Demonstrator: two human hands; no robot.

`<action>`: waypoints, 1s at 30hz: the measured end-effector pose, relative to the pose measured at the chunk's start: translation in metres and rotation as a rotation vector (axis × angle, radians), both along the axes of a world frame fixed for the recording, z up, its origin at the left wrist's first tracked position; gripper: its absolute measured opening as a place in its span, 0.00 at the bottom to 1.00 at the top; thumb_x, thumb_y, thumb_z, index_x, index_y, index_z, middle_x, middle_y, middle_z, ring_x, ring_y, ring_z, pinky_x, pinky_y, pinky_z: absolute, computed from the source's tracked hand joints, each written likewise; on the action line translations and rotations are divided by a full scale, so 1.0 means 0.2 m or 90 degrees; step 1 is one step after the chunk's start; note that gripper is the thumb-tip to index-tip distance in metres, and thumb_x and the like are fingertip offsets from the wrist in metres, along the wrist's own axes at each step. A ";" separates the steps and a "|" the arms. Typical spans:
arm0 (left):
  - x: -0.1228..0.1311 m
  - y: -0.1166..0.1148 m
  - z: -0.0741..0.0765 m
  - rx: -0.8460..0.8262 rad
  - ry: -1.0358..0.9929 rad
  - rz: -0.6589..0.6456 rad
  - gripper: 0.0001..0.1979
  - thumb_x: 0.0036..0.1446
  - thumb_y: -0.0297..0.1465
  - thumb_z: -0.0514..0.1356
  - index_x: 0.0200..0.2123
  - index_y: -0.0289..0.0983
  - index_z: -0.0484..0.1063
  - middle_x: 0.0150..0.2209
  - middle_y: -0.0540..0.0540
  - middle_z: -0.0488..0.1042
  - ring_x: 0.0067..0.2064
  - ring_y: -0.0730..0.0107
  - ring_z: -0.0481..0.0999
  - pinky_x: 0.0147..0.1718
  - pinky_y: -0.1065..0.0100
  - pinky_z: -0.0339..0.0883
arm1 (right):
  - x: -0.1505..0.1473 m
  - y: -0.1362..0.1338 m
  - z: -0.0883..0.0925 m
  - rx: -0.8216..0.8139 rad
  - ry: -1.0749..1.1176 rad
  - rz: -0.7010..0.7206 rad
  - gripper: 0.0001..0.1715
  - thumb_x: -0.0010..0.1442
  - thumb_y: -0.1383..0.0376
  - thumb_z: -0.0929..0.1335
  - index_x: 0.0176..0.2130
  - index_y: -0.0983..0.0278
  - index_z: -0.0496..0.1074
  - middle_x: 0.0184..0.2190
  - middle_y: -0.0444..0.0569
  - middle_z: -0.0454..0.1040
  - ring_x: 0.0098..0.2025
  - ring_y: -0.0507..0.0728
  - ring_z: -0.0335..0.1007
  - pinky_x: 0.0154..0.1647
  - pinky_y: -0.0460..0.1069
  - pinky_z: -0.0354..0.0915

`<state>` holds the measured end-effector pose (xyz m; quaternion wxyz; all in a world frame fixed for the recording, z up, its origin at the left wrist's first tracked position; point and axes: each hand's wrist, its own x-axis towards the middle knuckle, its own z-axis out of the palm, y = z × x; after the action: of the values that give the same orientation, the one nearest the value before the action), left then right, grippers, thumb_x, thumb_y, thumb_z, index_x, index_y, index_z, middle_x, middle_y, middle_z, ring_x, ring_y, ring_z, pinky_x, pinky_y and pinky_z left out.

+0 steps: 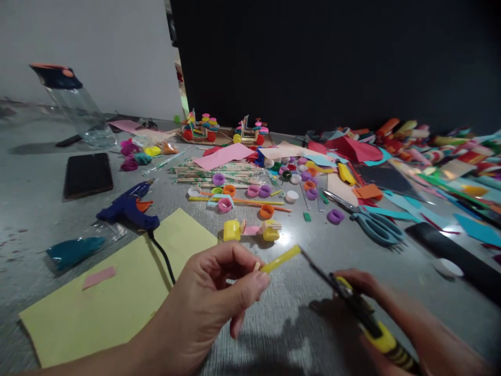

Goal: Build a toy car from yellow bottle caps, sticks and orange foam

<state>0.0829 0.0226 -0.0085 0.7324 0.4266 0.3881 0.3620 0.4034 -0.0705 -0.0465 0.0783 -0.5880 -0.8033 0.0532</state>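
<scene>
My left hand (230, 292) pinches a short yellow straw piece (284, 258) between thumb and fingers. A pale wooden tip shows at the fingertips. My right hand (395, 308) grips a yellow-and-black utility knife (370, 316), and its thin dark blade meets the straw's far end. Just beyond the hands lie yellow bottle caps (231, 230) beside a small pink piece (252, 230). Orange straw (258, 202) and loose caps, such as an orange cap (266, 211), lie further back.
At left are a blue glue gun (131, 206) with its cord, yellow sheet (97, 308), phone (88, 175) and water bottle (82, 112). Scissors (371, 222) and a black strip (454, 256) lie right. Small built models (201, 128), sticks (219, 172) and coloured paper (225, 155) fill the back.
</scene>
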 end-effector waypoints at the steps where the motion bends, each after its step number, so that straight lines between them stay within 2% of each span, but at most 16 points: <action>1: 0.00 0.00 0.00 0.001 0.003 0.005 0.11 0.55 0.35 0.70 0.28 0.37 0.73 0.20 0.57 0.67 0.17 0.86 0.63 0.17 0.83 0.58 | -0.04 0.00 -0.01 -0.006 0.016 0.026 0.51 0.61 0.58 0.69 0.73 0.53 0.41 0.63 0.53 0.70 0.59 0.69 0.73 0.52 0.57 0.77; 4: 0.00 0.01 0.00 0.007 0.004 0.009 0.12 0.56 0.36 0.70 0.28 0.37 0.72 0.21 0.57 0.68 0.17 0.86 0.63 0.17 0.83 0.58 | -0.12 0.04 -0.01 0.015 0.062 0.084 0.54 0.57 0.58 0.71 0.73 0.53 0.44 0.61 0.53 0.72 0.56 0.68 0.76 0.49 0.55 0.78; 7: 0.00 0.02 0.00 0.005 0.007 0.002 0.12 0.56 0.35 0.69 0.27 0.36 0.72 0.21 0.57 0.67 0.16 0.86 0.63 0.16 0.83 0.57 | -0.18 0.12 0.02 0.032 0.111 0.101 0.47 0.57 0.59 0.72 0.70 0.54 0.55 0.56 0.54 0.77 0.51 0.68 0.79 0.44 0.53 0.80; 11: 0.01 0.02 0.01 -0.011 0.010 0.005 0.10 0.54 0.32 0.68 0.27 0.36 0.71 0.20 0.58 0.66 0.15 0.86 0.62 0.14 0.82 0.57 | -0.26 0.19 0.10 -0.030 0.146 0.110 0.39 0.56 0.58 0.73 0.64 0.56 0.66 0.51 0.54 0.80 0.48 0.68 0.80 0.35 0.50 0.80; 14: 0.01 0.02 0.02 -0.027 -0.012 0.003 0.11 0.54 0.32 0.68 0.25 0.36 0.69 0.20 0.58 0.66 0.14 0.86 0.61 0.14 0.82 0.57 | -0.29 0.21 0.14 -0.066 0.148 0.097 0.38 0.55 0.57 0.73 0.63 0.56 0.68 0.50 0.53 0.80 0.47 0.67 0.81 0.34 0.48 0.80; 19: 0.01 0.03 0.02 -0.039 -0.030 0.004 0.12 0.54 0.32 0.68 0.24 0.35 0.70 0.20 0.57 0.65 0.15 0.86 0.60 0.13 0.83 0.59 | -0.32 0.22 0.16 -0.086 0.139 0.090 0.32 0.58 0.55 0.71 0.60 0.56 0.70 0.50 0.52 0.80 0.46 0.65 0.81 0.36 0.49 0.80; 27: 0.01 0.04 0.02 -0.060 -0.024 0.005 0.10 0.54 0.30 0.68 0.25 0.35 0.70 0.20 0.58 0.64 0.14 0.87 0.58 0.12 0.84 0.58 | -0.30 0.22 0.16 -0.112 0.124 0.064 0.32 0.58 0.54 0.71 0.60 0.55 0.71 0.51 0.51 0.80 0.48 0.65 0.81 0.39 0.48 0.80; 30: 0.01 0.04 0.01 -0.062 -0.014 0.006 0.10 0.55 0.30 0.67 0.25 0.36 0.70 0.20 0.58 0.65 0.14 0.87 0.58 0.12 0.84 0.57 | -0.31 0.22 0.17 -0.108 0.115 0.061 0.31 0.57 0.55 0.71 0.59 0.55 0.72 0.50 0.50 0.81 0.47 0.65 0.81 0.36 0.48 0.80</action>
<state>0.0845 0.0304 -0.0055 0.7549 0.3847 0.3988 0.3507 0.3419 -0.0256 -0.0135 0.0973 -0.5461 -0.8129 0.1775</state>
